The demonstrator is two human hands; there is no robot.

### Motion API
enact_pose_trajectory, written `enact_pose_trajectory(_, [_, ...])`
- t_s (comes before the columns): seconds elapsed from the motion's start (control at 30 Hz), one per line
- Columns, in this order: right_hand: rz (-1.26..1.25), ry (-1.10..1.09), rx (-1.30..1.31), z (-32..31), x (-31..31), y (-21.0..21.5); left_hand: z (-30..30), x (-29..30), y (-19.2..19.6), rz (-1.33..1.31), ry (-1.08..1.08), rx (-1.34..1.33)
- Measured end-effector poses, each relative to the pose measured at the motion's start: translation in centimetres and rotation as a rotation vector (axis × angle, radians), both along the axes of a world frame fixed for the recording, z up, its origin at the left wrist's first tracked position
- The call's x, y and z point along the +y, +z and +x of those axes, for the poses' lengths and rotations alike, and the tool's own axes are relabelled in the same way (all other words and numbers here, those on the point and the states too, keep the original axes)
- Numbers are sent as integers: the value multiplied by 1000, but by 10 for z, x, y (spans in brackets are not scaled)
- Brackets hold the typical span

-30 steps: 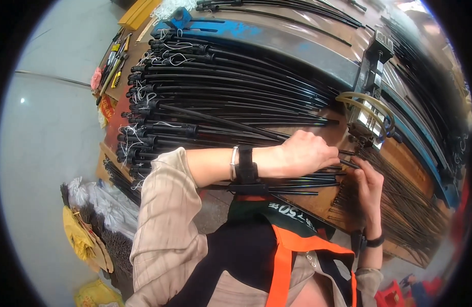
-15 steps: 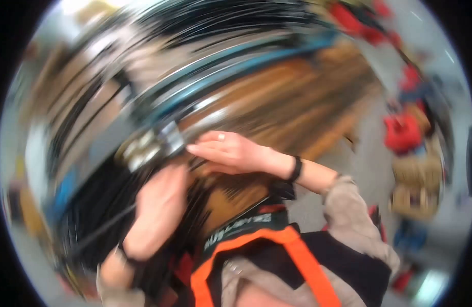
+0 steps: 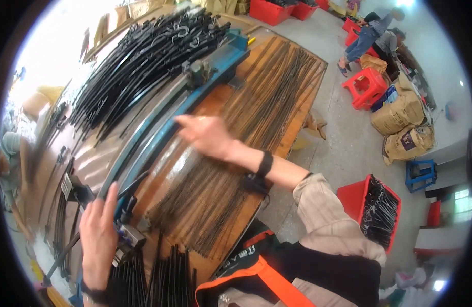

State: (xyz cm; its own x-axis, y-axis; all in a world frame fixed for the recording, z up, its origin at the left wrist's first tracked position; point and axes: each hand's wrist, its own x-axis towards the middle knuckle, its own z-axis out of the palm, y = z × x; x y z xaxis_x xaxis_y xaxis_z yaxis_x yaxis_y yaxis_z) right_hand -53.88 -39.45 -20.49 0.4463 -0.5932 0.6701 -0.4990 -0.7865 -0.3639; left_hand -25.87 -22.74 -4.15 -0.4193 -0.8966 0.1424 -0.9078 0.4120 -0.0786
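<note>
A long blue metal bench fixture [image 3: 187, 102] with a rail runs slantwise across the workbench. My left hand [image 3: 98, 235] is at its near end with fingers stretched out, beside a metal clamp-like part [image 3: 131, 236]. A short length of black tube [image 3: 136, 184] slants over the rail just right of its fingertips. My right hand [image 3: 207, 135], blurred by motion, is over the middle of the fixture's right edge; whether its fingers hold anything is unclear. Thin brown rods [image 3: 195, 197] lie in rows under and beyond my right forearm.
Black tubes with hooked ends [image 3: 143, 66] are heaped behind the fixture. More black tubes [image 3: 169, 273] stand close in front of me. On the floor to the right are a red bin [image 3: 353, 199], a red stool [image 3: 366, 87] and brown sacks [image 3: 397, 112]. Other people [image 3: 371, 38] are at the far right.
The view has swung and sharpened. My hands, close together near the metal clamp-like part before, are now apart: the right farther up the fixture, the left at its near end with fingers stretched.
</note>
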Motion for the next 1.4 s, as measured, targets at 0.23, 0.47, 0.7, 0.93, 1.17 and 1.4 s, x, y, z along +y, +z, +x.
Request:
enact_pose_trajectory(0.23, [190, -18, 188, 31, 27, 14, 13, 11, 8, 8, 69, 49])
enact_pose_trajectory(0.47, [783, 570, -468, 27, 53, 39, 64, 64, 12, -244, 225, 124])
enact_pose_trajectory(0.7, [284, 357, -200, 71, 82, 57, 86, 104, 24, -58, 443, 189])
enact_pose_trajectory(0.93, [542, 565, -281, 91, 91, 47, 91, 141, 24, 10, 411, 101])
enact_pose_trajectory(1.17, [-73, 588, -438, 124, 116, 65, 72, 142, 16, 17, 342, 193])
enact_pose_trajectory(1.4, [-143, 480, -161, 116, 131, 47, 62, 142, 1, 20, 355, 99])
